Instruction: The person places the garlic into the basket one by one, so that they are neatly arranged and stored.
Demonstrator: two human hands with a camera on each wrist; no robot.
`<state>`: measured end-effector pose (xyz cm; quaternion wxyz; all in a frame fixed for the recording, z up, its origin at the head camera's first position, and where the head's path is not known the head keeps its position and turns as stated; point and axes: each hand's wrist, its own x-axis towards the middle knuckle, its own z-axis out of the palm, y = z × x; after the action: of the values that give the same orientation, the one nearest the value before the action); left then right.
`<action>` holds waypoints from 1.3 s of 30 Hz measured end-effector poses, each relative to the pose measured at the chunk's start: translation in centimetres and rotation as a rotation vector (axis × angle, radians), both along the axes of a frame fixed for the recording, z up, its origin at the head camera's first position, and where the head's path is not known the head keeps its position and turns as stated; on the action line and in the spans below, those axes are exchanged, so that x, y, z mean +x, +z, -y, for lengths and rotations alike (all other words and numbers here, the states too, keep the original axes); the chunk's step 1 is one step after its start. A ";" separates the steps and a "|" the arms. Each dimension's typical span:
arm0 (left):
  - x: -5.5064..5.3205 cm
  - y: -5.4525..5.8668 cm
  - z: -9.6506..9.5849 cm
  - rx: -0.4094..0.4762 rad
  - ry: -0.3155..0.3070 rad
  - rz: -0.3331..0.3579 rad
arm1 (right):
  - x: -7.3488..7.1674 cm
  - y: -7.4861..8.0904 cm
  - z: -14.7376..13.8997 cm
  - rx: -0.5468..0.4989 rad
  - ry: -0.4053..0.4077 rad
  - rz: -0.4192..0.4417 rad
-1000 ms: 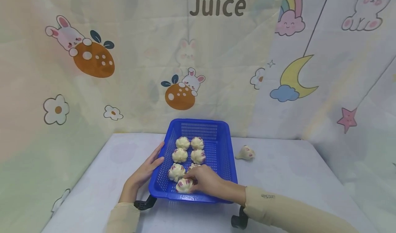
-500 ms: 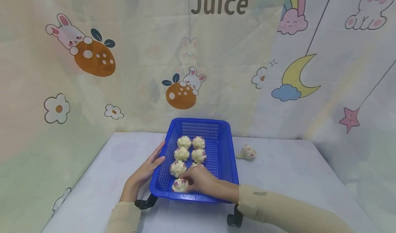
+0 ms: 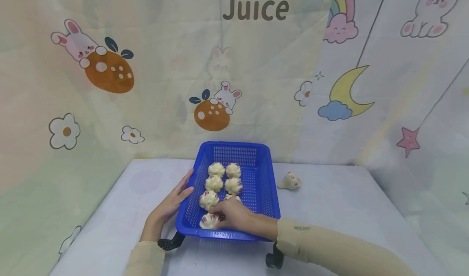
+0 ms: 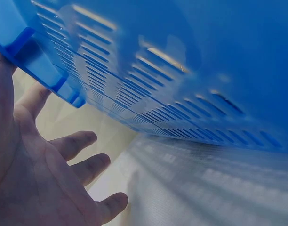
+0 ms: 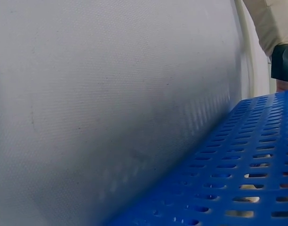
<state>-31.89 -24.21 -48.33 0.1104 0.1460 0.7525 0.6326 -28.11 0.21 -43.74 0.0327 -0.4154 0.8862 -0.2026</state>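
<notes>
In the head view, several pale garlic bulbs (image 3: 214, 183) with purple streaks sit in two columns inside a blue plastic basket (image 3: 271, 174). My right hand (image 3: 236, 214) reaches over the basket's right side and pinches the garlic bulb (image 3: 209, 221) in the front left corner. That hand partly covers another bulb (image 3: 233, 197) in the right column. My left hand (image 3: 172, 202) rests against the basket's left rim. In the left wrist view, the left hand's fingers (image 4: 90, 167) are spread and relaxed beside the slotted wall (image 4: 148, 84), with its upper part at the rim.
One more garlic bulb (image 3: 291, 181) lies on the white table (image 3: 329, 202), to the right of the basket. A printed cloth (image 3: 256, 84) with rabbits and a moon hangs behind the table. Dark wrist mounts (image 3: 172, 242) sit below both forearms.
My right hand has shifted left inside the basket, bringing the front garlic bulb toward the left corner. The left hand stays at the rim.
</notes>
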 end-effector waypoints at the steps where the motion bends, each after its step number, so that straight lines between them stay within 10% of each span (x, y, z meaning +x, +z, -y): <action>1: 0.0 0.0 0.0 -0.001 0.002 0.000 | 0.0 0.0 0.0 0.004 -0.001 0.003; 39: 0.3 0.4 -0.1 0.022 0.002 0.019 | -0.2 -0.9 0.2 -0.100 -0.072 0.193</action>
<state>-31.58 -24.08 -47.97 0.1151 0.1404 0.7446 0.6423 -28.29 0.02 -44.60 0.0900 -0.3628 0.8821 -0.2866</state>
